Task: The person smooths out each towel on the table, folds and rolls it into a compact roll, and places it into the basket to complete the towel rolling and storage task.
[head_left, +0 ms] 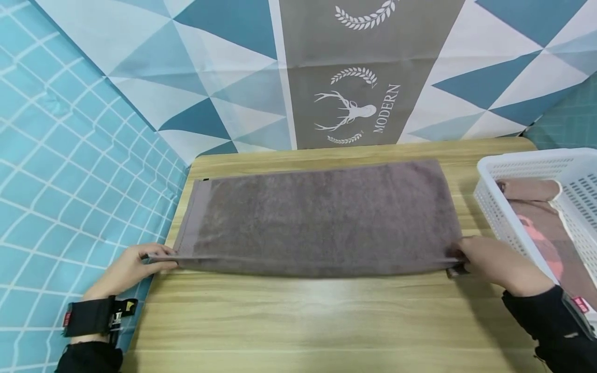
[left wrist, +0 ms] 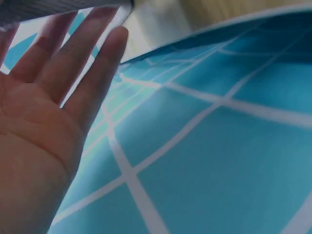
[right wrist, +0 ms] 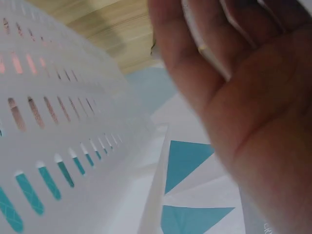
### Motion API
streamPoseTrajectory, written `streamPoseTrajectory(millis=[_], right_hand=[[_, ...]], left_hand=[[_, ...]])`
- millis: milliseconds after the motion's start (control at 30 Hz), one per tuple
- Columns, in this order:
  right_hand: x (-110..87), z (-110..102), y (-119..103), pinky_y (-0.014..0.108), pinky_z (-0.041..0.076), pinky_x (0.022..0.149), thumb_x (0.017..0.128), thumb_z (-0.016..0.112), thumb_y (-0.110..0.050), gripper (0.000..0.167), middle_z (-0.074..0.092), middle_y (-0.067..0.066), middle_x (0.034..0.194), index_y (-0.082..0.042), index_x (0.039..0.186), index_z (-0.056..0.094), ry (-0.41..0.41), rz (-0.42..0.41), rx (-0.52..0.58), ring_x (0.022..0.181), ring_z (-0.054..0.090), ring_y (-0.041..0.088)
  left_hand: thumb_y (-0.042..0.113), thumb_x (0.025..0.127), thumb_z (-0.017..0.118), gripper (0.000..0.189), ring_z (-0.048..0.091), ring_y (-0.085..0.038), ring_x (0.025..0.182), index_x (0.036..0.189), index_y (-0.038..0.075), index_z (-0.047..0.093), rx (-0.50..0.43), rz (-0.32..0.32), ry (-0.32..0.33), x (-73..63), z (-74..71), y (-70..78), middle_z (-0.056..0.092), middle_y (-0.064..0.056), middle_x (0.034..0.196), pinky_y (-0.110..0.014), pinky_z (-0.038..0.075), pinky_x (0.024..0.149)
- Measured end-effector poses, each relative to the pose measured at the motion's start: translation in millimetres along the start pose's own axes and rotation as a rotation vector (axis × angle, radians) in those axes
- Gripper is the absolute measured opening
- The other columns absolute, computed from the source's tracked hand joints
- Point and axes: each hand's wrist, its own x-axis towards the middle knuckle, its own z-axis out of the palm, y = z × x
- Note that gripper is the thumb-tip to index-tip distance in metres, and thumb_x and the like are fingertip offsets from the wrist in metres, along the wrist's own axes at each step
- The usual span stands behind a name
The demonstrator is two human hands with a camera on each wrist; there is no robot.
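Note:
A grey-brown towel lies spread in a long rectangle across the wooden table, with a paler band at its left end. My left hand pinches the near left corner between thumb and fingers. At the near right corner, my right hand grips the edge with curled fingers. Between the hands, the near edge runs almost straight and looks slightly raised. The left wrist view has the left palm with the towel edge across its fingers. In the right wrist view the right palm shows, its fingertips cut off.
On the right stands a white perforated basket, close beside my right hand. Inside it are a rolled brown cloth and a brown cloth with a pink pattern. Wooden tabletop extends in front of the towel. Blue checked sheeting hangs at left.

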Motion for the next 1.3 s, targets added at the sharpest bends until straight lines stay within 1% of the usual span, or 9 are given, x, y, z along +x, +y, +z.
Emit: streamPoseTrajectory(millis=[133,300,400,600,833,933,1033,1133,1300], right_hand=[[-0.1,-3,-1,0.036,0.036,0.05,0.073,0.071,0.008,0.03,0.049,0.0,0.059,-0.013,0.068,0.05,0.093,0.106,0.028,0.055,0.046,0.017],[-2.8,-10,-5,0.049,0.036,0.04,0.071,0.073,0.003,0.026,0.051,0.008,0.055,-0.009,0.065,0.051,0.405,0.173,-0.059,0.047,0.053,0.031],[-3.6,-13,-6,0.055,0.039,0.049,0.07,0.071,0.008,0.018,0.054,0.016,0.065,-0.002,0.071,0.056,0.56,0.205,-0.05,0.055,0.055,0.04],[-4.4,-18,-10,0.062,0.039,0.062,0.076,0.06,0.016,0.019,0.055,0.028,0.09,0.008,0.094,0.063,0.696,0.316,0.047,0.078,0.055,0.051],[-4.5,-23,-9,0.058,0.036,0.073,0.085,0.053,0.016,0.009,0.054,0.029,0.089,0.011,0.089,0.06,0.865,0.217,-0.017,0.085,0.048,0.048],[-10.1,-24,-4,0.056,0.038,0.073,0.082,0.059,0.013,0.008,0.062,0.023,0.083,0.008,0.086,0.064,0.796,0.09,-0.136,0.084,0.051,0.045],[-14.8,-23,0,0.051,0.037,0.068,0.069,0.073,0.01,0.016,0.062,0.018,0.074,0.0,0.082,0.068,0.628,-0.003,-0.159,0.077,0.055,0.038],[-19.4,-20,2,0.053,0.037,0.073,0.059,0.081,0.007,0.027,0.059,0.01,0.07,-0.007,0.077,0.067,0.516,0.01,-0.095,0.071,0.055,0.031],[-27.7,-21,-3,0.054,0.039,0.082,0.061,0.079,0.006,0.029,0.059,0.001,0.068,-0.013,0.073,0.06,0.519,0.031,-0.02,0.066,0.054,0.025]], left_hand=[[0.011,0.088,0.074,0.019,0.05,0.019,0.1,0.098,0.027,0.075,0.073,-0.012,0.065,0.0,-7.9,-3.6,0.07,0.001,0.104,-0.013,0.046,0.085],[0.008,0.092,0.07,0.016,0.053,0.015,0.096,0.101,0.021,0.073,0.069,-0.021,0.093,-3.3,-14.5,-6.6,0.068,0.0,0.106,-0.011,0.045,0.083],[0.008,0.093,0.069,0.015,0.056,0.012,0.092,0.101,0.02,0.072,0.073,-0.043,0.111,-3.7,-16.7,-6.8,0.066,0.003,0.105,-0.013,0.046,0.08],[0.005,0.095,0.065,0.018,0.063,-0.003,0.083,0.105,0.019,0.071,0.076,-0.059,0.15,-2.0,-21.7,-6.6,0.065,0.008,0.101,-0.018,0.049,0.071],[0.006,0.096,0.064,0.01,0.058,0.009,0.078,0.103,0.012,0.069,0.093,-0.074,0.253,-0.5,-21.7,-8.9,0.065,0.004,0.094,-0.015,0.042,0.062],[0.011,0.098,0.063,0.011,0.053,0.016,0.083,0.106,0.009,0.069,0.084,-0.119,0.323,3.1,-19.4,-9.3,0.061,0.018,0.095,-0.011,0.04,0.066],[0.015,0.101,0.058,0.018,0.049,0.016,0.083,0.113,0.006,0.069,0.072,-0.147,0.353,7.7,-18.3,-7.9,0.056,0.026,0.098,-0.01,0.038,0.07],[0.018,0.104,0.054,0.025,0.048,0.012,0.083,0.117,0.003,0.068,0.065,-0.143,0.354,13.4,-19.7,-4.6,0.054,0.029,0.099,-0.016,0.035,0.068],[0.021,0.104,0.052,0.03,0.051,0.012,0.082,0.12,0.0,0.067,0.054,-0.153,0.38,21.6,-23.1,-0.5,0.051,0.036,0.097,-0.018,0.036,0.065]])
